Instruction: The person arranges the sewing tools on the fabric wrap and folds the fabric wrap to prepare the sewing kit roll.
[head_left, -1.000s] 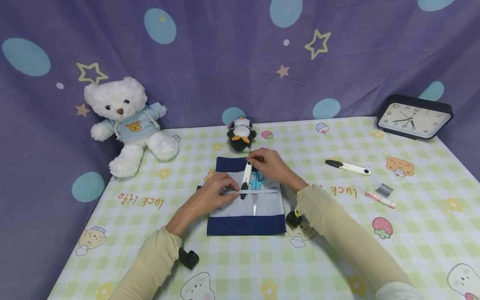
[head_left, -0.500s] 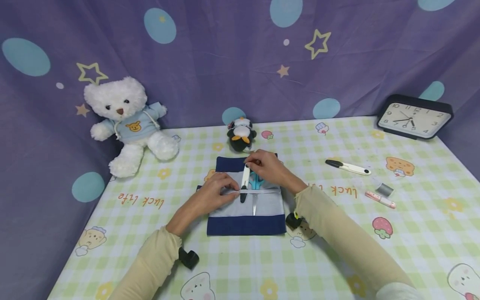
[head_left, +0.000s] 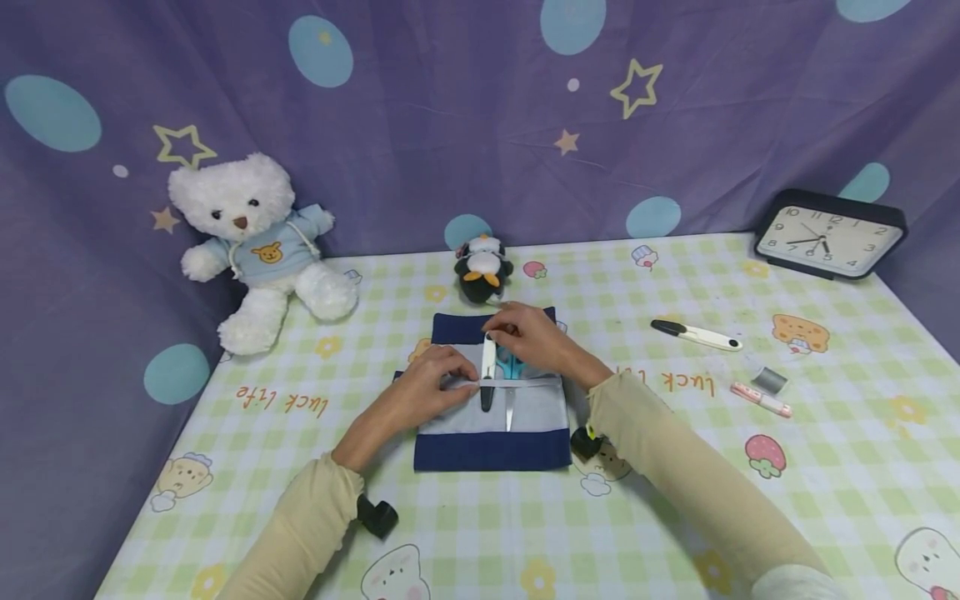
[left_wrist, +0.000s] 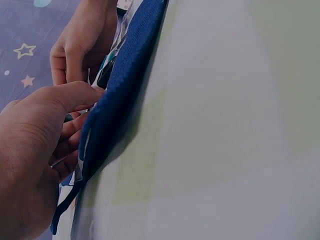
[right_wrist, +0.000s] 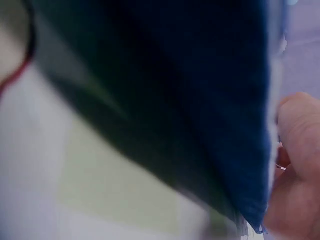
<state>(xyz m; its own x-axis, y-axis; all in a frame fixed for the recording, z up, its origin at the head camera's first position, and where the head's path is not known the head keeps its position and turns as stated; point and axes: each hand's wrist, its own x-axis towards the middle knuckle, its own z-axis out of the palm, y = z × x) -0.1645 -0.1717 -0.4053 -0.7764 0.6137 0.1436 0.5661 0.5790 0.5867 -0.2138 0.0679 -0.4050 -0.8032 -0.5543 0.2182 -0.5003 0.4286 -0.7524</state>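
Midway across the fabric tool roll (head_left: 492,452), the right hand's (head_left: 534,335) fingers pinch the top of a black-capped white tool (head_left: 489,357), its cap under the roll's strap (head_left: 534,383); the left hand's (head_left: 420,390) fingers, nearly closed, pinch that strap.

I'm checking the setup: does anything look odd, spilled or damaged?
Only the lettering on the tablecloth looks odd: it reads upside down from this viewpoint. I see no spill or damage around the pouch.
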